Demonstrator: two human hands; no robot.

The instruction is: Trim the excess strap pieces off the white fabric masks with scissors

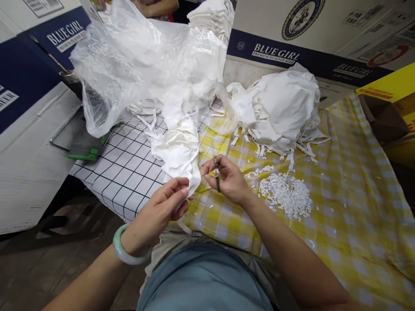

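Observation:
My left hand, with a pale green bangle at the wrist, pinches the edge of a white fabric piece. That piece trails back into a heap of white cloth under a clear plastic bag. My right hand is closed around a small dark metal tool, apparently thread snips, just right of the cloth. Its blades are hard to make out. Beyond my right hand lies a pile of white fabric pieces with straps hanging off. Tiny white cut scraps are heaped nearer to me.
Beer cartons wall the table's back and left side. A yellow checked cloth and a white grid cloth cover it. A green-edged dark tray sits left, a yellow box right. Another person's arm shows behind.

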